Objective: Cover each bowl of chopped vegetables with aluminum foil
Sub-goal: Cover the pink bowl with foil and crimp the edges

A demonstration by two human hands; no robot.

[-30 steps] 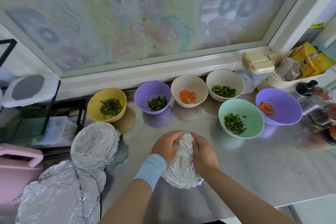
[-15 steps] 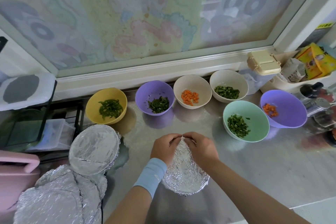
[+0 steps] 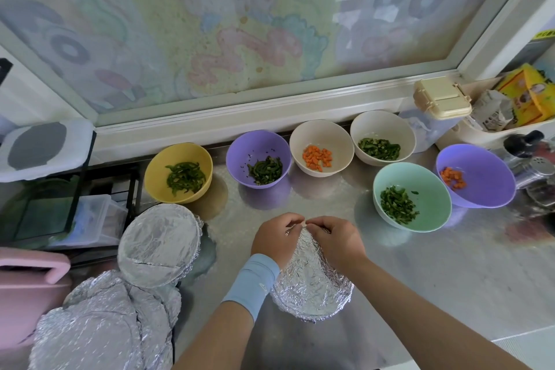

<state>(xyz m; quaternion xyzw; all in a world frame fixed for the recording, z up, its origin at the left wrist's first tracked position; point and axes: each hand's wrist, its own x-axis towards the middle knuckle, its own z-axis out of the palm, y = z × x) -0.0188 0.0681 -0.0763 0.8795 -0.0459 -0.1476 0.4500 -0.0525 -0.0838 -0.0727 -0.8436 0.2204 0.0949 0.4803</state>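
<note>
A foil-covered bowl [image 3: 312,282] sits on the steel counter in front of me. My left hand [image 3: 274,237] and my right hand [image 3: 333,239] both pinch the foil at the bowl's far rim, fingertips nearly meeting. Several uncovered bowls stand behind: a yellow bowl [image 3: 156,171] with green strips, a purple bowl [image 3: 237,156] with greens, a beige bowl [image 3: 339,141] with carrot, a second beige bowl [image 3: 363,129] with greens, a mint bowl [image 3: 432,186] with chopped greens, and a large purple bowl [image 3: 486,180] with carrot.
Another foil-covered bowl [image 3: 159,245] sits at the left, with a pile of foil-wrapped bowls [image 3: 99,327] below it. A pink container [image 3: 27,279] is at the far left. A cream-lidded box [image 3: 440,97], packets and shakers [image 3: 537,171] crowd the right.
My hands have slid from the sides of the foil up to the bowl's far rim and now pinch the foil there. The other bowls have stayed put.
</note>
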